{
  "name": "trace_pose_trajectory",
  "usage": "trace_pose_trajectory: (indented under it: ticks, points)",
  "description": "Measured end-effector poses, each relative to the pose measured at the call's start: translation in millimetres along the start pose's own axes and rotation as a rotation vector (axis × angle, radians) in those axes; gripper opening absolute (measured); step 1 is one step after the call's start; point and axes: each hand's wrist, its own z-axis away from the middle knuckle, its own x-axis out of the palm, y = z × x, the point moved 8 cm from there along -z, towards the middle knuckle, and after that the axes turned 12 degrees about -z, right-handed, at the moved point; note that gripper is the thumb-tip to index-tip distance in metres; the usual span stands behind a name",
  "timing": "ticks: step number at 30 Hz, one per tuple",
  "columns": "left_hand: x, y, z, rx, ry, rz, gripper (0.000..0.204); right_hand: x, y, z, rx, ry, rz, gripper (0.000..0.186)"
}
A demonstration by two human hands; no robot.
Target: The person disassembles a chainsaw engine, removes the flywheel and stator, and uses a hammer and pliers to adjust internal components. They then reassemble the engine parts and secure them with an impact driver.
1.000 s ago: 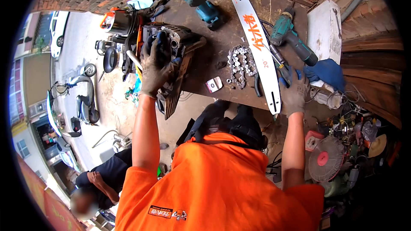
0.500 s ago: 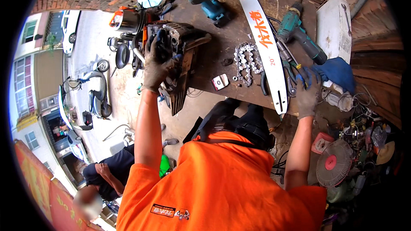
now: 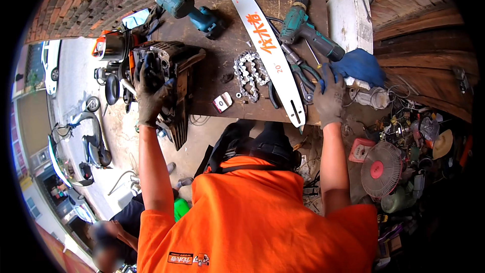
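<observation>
My left hand [image 3: 151,95], in a grey glove with dark fingers, is closed on the body of a chainsaw [image 3: 174,63] at the table's left edge; its fingertips are partly lost against the dark machine. At the table's right front edge my gloved right hand [image 3: 329,100] is open, fingers stretched forward and apart. Beside its fingers lie a screwdriver [image 3: 316,59] and pliers [image 3: 305,77]. A white guide bar [image 3: 268,53] with orange markings lies slantwise between my hands. A saw chain [image 3: 249,75] is heaped to the bar's left, near a small white-and-red box [image 3: 222,102].
A teal impact wrench [image 3: 187,9] stands at the back left, a teal drill [image 3: 308,30] at the back right. By the drill are a blue cloth [image 3: 359,67] and a white box [image 3: 348,17]. A fan [image 3: 382,169] stands among clutter; another person [image 3: 121,232] is at lower left.
The view has turned right, so the table and its things sit farther left. My right hand has moved slightly forward and its fingers have straightened. My left hand stays on the chainsaw.
</observation>
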Motion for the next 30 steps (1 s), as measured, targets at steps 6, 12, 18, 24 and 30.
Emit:
trace_pose_trajectory:
  ticks: [6,12,18,24,30]
  points:
    - [13,-22,2,-0.043,-0.007,0.233,0.085,10,-16,-8,-0.118,0.022,0.035,0.054]
    - [5,-16,6,-0.027,0.004,0.008,0.087,39,-71,41,-0.184,-0.307,0.129,0.077]
    - [-6,110,37,0.235,0.185,-0.204,0.065,69,-68,54,-0.112,-0.506,0.216,0.096]
    - [128,210,99,0.468,-0.542,0.019,0.044,56,-68,46,-0.06,-0.507,-0.048,0.091]
    - [175,228,101,0.53,-0.482,-0.149,0.03,40,-69,37,-0.104,-0.435,0.011,0.088]
